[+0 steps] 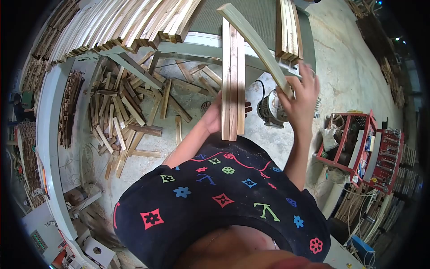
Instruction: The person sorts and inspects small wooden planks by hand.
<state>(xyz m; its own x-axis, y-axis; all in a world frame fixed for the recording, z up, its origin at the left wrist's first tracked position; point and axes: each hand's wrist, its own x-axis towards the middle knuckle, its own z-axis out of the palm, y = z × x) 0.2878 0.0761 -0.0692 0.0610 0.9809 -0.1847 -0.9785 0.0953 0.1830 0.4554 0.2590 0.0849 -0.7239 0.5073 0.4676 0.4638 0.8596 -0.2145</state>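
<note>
My left hand [214,117] is wrapped round a bundle of wooden strips [233,80] from below, its fingertips showing at the right side. The bundle's near end points toward my chest, and its far part reaches over the table edge. In my right hand [301,96], slightly blurred, is the near end of a single wooden strip [257,45]. That strip slants up and left, its far end above the bundle. Just beyond my right hand, a small group of wooden strips [289,33] lies on the table's right part.
A long row of wooden strips [121,22] covers the left of the green-topped table [242,11]. Offcuts [130,107] are heaped on the floor below. A round machine [272,107] stands near my right hand, and a red tool cart [349,143] is at right.
</note>
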